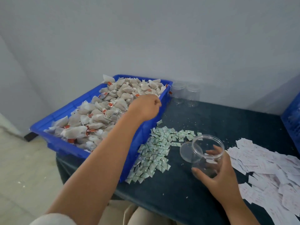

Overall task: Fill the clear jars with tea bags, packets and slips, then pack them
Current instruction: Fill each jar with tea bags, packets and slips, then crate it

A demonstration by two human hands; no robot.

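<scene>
Since the jar (208, 148) is tipped with its open mouth up and to the left, its long axis leans toward the heap of tea bags (100, 114), and the coming move turns on that lean. The jar is at the right front of the table (178, 192) and looks empty. The right hand (222, 176) is wrapped round its lower wall, thumb on the near side and fingers showing through the clear plastic on the far side. Just left of the jar lies a clear round disc (188, 150), probably its lid; I cannot tell whether the two touch.

Between the jar and the blue tray (65, 143) lies a spread of small green-and-white packets (154, 153), and to the jar's right a drift of white slips (267, 168).

The tea bags fill the tray, up and left of the jar and well apart from it. The left hand (146, 106) is over their far right edge, near the tray's rim, fingers curled down. Whether it pinches a bag cannot be told.

That hand is nearer the bags, so I judge it will carry them right and back, over the packets, into the waiting mouth. Two more jars (178, 93) stand behind the tray's far corner.
</scene>
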